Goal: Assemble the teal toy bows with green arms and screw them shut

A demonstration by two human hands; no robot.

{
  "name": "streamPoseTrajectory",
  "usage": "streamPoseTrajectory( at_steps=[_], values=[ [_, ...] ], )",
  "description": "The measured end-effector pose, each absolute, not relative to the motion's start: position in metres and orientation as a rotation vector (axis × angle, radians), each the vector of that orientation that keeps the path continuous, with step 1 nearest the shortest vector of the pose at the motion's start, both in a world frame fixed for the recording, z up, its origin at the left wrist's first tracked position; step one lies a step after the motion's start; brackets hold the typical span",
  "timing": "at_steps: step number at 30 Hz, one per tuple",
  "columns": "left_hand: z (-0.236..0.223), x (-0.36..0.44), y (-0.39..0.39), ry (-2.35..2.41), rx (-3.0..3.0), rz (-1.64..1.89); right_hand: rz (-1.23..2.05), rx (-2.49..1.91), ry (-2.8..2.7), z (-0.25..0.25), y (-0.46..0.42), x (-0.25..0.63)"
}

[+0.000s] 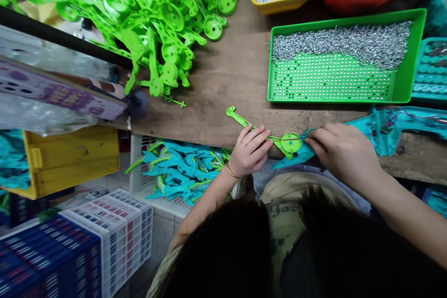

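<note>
Your left grip [249, 150] holds a lime-green, disc-ended plastic arm [290, 146] under curled fingers, while your right grip [338, 150] pinches thin reddish wire [287, 139] above the turquoise plastic shell [387, 137].

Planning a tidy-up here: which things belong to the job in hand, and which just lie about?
Job in hand:
lime-green part under the left hand
turquoise part at the right hand
probably green tray, metal pieces

Seemingly lying about:
yellow crate
stacked white baskets
</note>
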State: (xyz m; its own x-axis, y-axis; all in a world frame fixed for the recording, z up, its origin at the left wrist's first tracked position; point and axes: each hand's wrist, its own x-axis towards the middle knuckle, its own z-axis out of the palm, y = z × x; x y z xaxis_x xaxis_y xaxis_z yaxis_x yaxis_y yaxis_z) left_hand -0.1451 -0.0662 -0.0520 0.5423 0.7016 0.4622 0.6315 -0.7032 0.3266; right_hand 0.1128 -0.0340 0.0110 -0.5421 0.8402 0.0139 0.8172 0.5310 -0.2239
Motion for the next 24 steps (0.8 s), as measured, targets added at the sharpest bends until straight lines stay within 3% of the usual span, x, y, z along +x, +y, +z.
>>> streamPoseTrajectory(
  at_steps=[5,11,19,24],
  values=[
    [-0.038,-0.139,-0.065,1.206,2.607,0.846,0.209,-1.415,-2.645,0.001,-0.034,0.113],
    [-0.008,-0.069,-0.075,1.425,2.482,0.665,0.232,-1.39,-2.66,-0.002,-0.031,0.115],
    [-0.024,-0.048,-0.079,1.506,2.525,0.554,0.729,-1.314,-2.601,0.004,-0.021,0.136],
    [-0.021,-0.05,-0.076,1.489,2.495,0.545,0.448,-1.38,-2.666,0.01,-0.023,0.14]
  ],
)
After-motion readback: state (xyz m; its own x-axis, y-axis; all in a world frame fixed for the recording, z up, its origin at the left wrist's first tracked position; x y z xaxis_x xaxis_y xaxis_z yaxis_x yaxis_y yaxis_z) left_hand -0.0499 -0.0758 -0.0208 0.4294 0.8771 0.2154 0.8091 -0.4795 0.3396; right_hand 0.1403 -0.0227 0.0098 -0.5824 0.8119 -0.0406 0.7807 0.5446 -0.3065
